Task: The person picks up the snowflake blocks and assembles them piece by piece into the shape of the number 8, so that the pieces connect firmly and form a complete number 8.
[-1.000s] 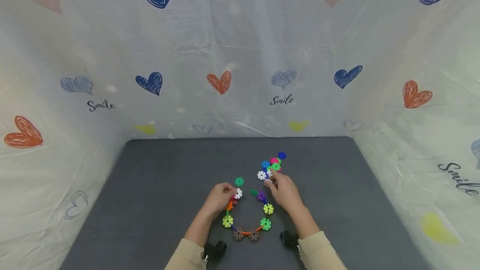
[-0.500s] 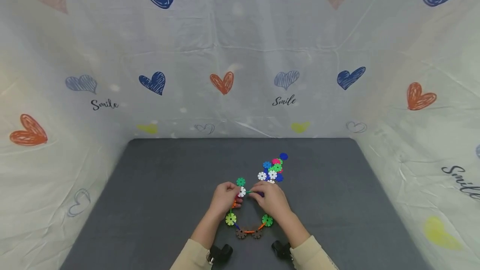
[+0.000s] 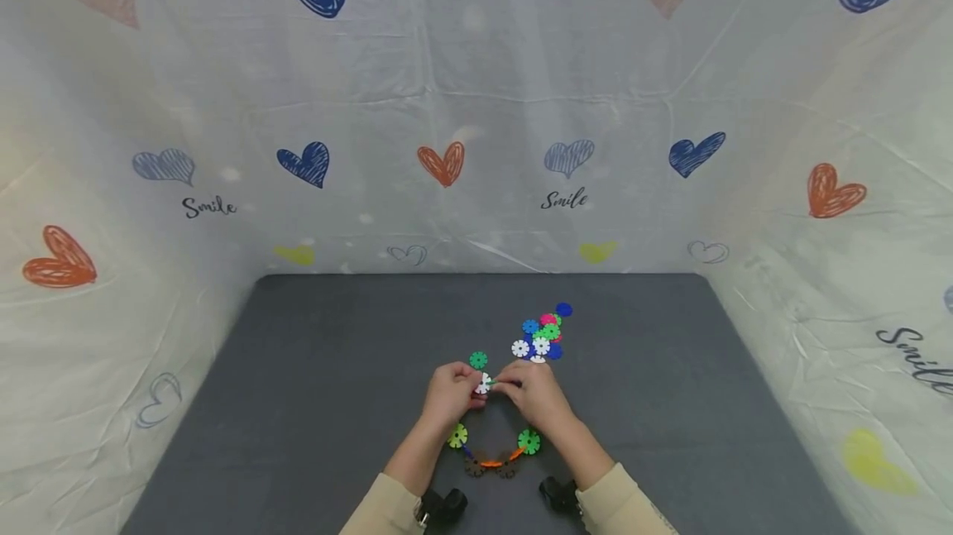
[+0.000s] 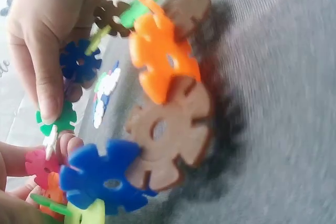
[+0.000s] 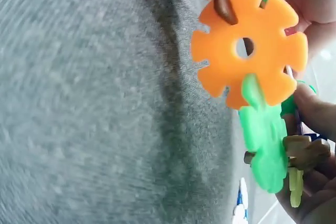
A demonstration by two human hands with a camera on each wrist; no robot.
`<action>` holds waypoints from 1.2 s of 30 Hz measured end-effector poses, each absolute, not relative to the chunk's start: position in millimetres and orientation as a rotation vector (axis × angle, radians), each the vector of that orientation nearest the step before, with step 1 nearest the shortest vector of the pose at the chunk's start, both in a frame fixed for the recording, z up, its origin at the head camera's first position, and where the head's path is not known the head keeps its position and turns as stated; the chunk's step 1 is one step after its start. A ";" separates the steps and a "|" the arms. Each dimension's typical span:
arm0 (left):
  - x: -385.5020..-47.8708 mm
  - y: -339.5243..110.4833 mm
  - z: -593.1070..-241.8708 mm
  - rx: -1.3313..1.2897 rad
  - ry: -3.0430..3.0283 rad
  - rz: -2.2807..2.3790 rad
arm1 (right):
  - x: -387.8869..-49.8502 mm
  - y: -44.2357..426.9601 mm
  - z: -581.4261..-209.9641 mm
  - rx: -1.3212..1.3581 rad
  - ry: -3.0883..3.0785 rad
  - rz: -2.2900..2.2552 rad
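Observation:
My left hand (image 3: 449,393) pinches a white notched interlocking disc (image 3: 483,385) at one end of a colourful disc chain. My right hand (image 3: 538,393) pinches the other end, a green disc (image 4: 59,118). In the left wrist view the green disc meets the edge of the white disc; how deep the slots engage cannot be told. The chain curves toward me through a pink disc (image 4: 42,165), a blue disc (image 4: 105,174), brown discs (image 4: 173,129) and orange discs (image 5: 249,45). Fingers hide part of it.
Beyond my right hand lies a pile of loose discs (image 3: 541,346), white, blue, green and pink. A single green disc (image 3: 478,360) lies on the grey table (image 3: 335,370) just past my left hand. A curtain printed with hearts stands behind the table.
My right hand has moved from the loose pile to the chain's green end and pinches it. The two chain ends have come together between my hands, closing the chain's gap.

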State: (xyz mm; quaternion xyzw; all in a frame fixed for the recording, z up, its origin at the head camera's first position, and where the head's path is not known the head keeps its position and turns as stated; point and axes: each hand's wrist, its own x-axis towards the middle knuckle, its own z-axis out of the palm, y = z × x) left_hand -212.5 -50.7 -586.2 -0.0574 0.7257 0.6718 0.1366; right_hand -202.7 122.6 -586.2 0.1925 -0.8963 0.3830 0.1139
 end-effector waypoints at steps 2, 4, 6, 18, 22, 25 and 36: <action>-213.1 -52.5 -587.6 -0.162 2.066 1.936 | -203.5 125.1 -585.3 0.536 -2.664 1.204; -214.8 -55.6 -588.6 -0.159 2.059 1.914 | -204.6 130.1 -584.3 0.475 -2.704 1.313; -217.6 -60.0 -588.9 -0.154 2.113 1.865 | -205.7 136.7 -583.5 0.359 -2.759 1.411; -231.5 -97.8 -587.8 -0.196 2.152 1.835 | -204.1 153.2 -592.5 0.215 -2.846 1.851; -232.7 -102.5 -587.6 -0.203 1.952 1.963 | -205.0 149.9 -593.9 0.251 -2.757 1.871; -232.6 -103.7 -588.0 -0.139 1.858 1.999 | -207.0 146.0 -592.8 0.243 -2.697 1.852; -231.5 -98.1 -589.0 -0.006 1.971 1.924 | -209.2 138.5 -586.8 0.230 -2.640 1.748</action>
